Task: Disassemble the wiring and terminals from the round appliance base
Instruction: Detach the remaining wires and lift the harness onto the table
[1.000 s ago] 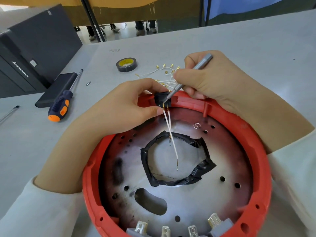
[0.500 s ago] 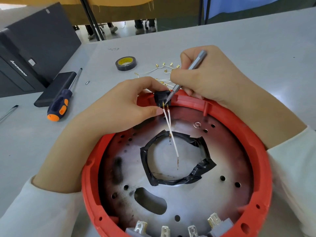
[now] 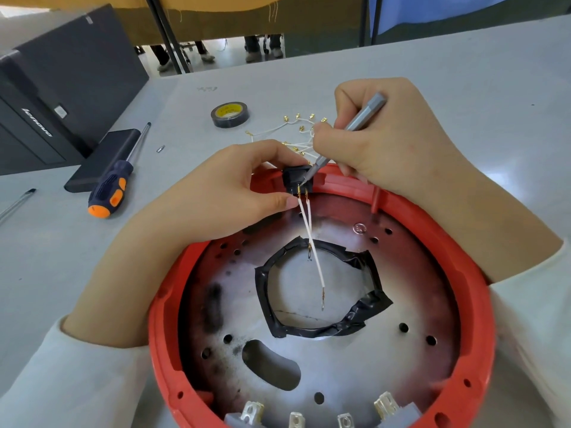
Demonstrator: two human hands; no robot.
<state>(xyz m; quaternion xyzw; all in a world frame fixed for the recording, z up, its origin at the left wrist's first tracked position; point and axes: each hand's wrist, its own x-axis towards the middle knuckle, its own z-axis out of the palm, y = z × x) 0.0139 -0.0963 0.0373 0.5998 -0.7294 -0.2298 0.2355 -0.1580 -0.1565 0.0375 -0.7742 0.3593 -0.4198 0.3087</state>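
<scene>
Still no visible shift from a second ago | your left hand (image 3: 222, 193) pinches the black switch (image 3: 296, 179) on the red base (image 3: 482, 304) far rim | right hand (image 3: 386, 140) grips the precision screwdriver (image 3: 346, 134), tip at the terminals | two white wires (image 3: 312, 242) remain attached, prying unfinished.

Both our hands crowd the base's far rim (image 3: 349, 184); tape roll (image 3: 230, 114), loose wires (image 3: 296, 134) and screwdriver (image 3: 112, 186) clutter the table (image 3: 463, 72) beyond

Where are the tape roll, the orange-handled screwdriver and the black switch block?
tape roll (image 3: 230, 114), head view, on its yellow core
orange-handled screwdriver (image 3: 110, 188), head view, on its handle
black switch block (image 3: 293, 177), head view, on its top face
</scene>
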